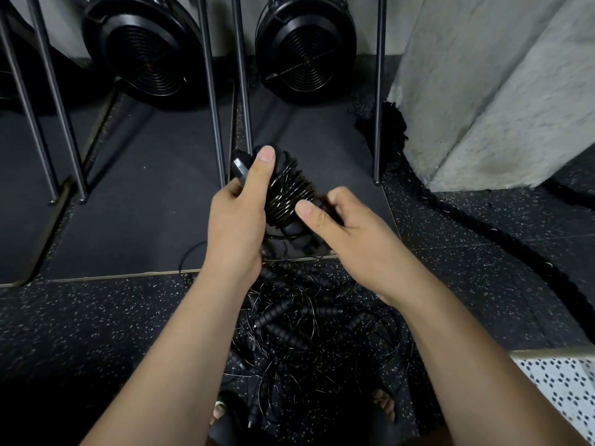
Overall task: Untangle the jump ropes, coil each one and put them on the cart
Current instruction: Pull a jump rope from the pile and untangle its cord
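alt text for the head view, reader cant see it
The left hand and right hand grip a tightly coiled black jump rope above a tangled pile of thin black jump ropes on a speckled black floor.

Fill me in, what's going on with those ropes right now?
A person holds one black jump rope, its thin wire cord wound in tight turns round the handles. The left hand grips the bundle's upper part, and the right hand pinches its lower side. Below them, a tangled pile of black ropes lies on the speckled dark rubber floor, not yet sorted.
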The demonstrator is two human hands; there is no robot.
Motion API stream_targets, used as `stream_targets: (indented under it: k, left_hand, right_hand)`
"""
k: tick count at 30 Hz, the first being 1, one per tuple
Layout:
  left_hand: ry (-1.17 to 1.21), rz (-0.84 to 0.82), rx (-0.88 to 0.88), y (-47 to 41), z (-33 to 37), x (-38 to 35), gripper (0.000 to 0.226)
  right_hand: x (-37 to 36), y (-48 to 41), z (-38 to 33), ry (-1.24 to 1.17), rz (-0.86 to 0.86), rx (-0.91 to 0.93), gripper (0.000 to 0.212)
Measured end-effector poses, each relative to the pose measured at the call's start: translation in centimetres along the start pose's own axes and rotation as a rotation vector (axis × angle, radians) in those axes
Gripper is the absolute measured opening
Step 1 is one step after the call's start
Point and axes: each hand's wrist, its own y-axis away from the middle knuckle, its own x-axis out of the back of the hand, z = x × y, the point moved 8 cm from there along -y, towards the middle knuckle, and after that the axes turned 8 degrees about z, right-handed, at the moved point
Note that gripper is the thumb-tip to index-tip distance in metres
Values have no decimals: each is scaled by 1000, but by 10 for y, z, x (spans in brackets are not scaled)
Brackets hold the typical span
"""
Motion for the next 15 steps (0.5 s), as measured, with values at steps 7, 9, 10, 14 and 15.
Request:
stream_targets:
  k: [7,9,10,14,15]
  left_hand:
    - [2,32,-37,-6,5,6,46]
    - [-24,38,-20,-6,5,7,49]
    - [-24,41,-2,-6,4,8,52]
    - [-1,-9,83,-5,5,9,75]
    - [-3,-28,82,-6,6,9,78]
  right_hand:
    - [-26,10,-3,-439,-103,-148,41]
    - [-25,9,-6,-424,-96,-117,39]
    - [-22,8,-7,-381,-78,-91,39]
    - [-15,5,-6,-243,-74,-36,32]
    - [-13,6,-6,-249,-76,-34,32]
